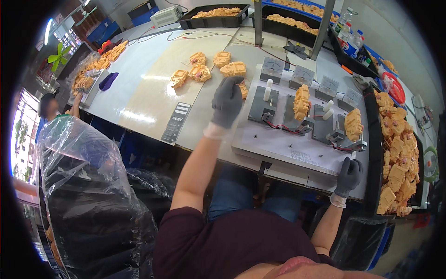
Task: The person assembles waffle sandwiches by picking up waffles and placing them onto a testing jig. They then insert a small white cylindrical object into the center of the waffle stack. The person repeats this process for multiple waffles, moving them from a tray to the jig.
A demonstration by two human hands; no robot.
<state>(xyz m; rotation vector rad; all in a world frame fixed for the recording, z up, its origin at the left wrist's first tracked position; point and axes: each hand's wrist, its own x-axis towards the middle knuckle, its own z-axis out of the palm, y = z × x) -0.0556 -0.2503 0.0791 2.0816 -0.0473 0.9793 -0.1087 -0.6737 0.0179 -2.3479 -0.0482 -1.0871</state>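
My left hand (226, 103), in a grey glove, is over the table left of a white test board (288, 149). Its fingers are bent closed against a light-orange moulded plastic part (243, 91), which the hand partly covers. Beyond it lie several similar parts (200, 73). By the board's front right corner, my gloved right hand (349, 176) has its fingers curled; what they hold, if anything, is hidden. On the board, one orange part (302, 103) stands upright at the middle fixture and another part (354, 124) at the right one. The left fixture (264, 103) shows white posts and no part.
Analogue meters (277, 69) line the board's far side. A black tray (375, 186) heaped with orange parts stands at my right. Metal posts (258, 23) and more trays (213, 21) stand at the back. Transparent plastic covers a dark chair (93, 195); another person (51, 104) sits far left.
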